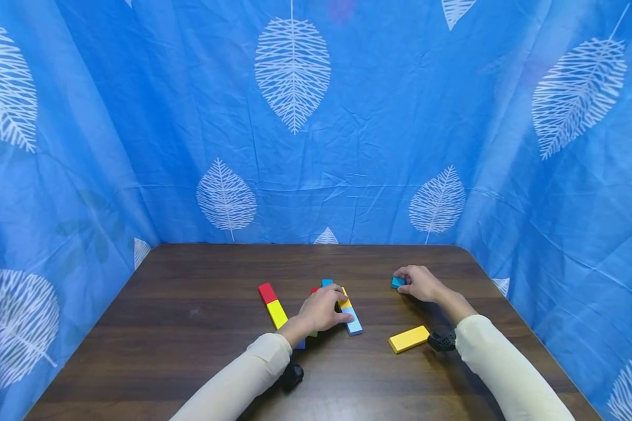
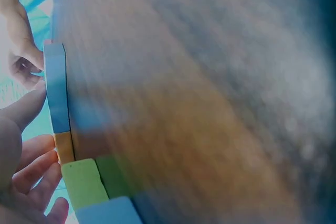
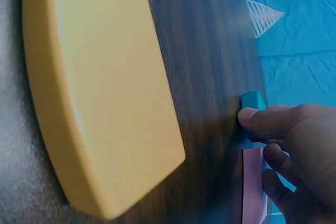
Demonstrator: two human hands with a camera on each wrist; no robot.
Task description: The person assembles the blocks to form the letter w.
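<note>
The right hand (image 1: 426, 284) pinches a small teal block (image 1: 397, 282) between thumb and fingers at the right rear of the table. Its other fingers lie against a pink block (image 3: 252, 184), which the head view hides. My left hand (image 1: 321, 310) is over the blocks in the middle. Its thumb rests on a light blue block (image 1: 353, 323), and its fingertips touch the orange block (image 2: 64, 147) joined end to end with it. Beside them in the left wrist view are a green block (image 2: 84, 182) and a blue block (image 2: 110, 212).
A slanted row with a red block (image 1: 267, 292) and a yellow block (image 1: 277, 314) lies left of the left hand. A blue block (image 1: 327, 283) stands behind that hand. The yellow-orange block (image 1: 408, 339) lies near the right wrist. A blue curtain (image 1: 368, 146) surrounds the wooden table (image 1: 189, 351).
</note>
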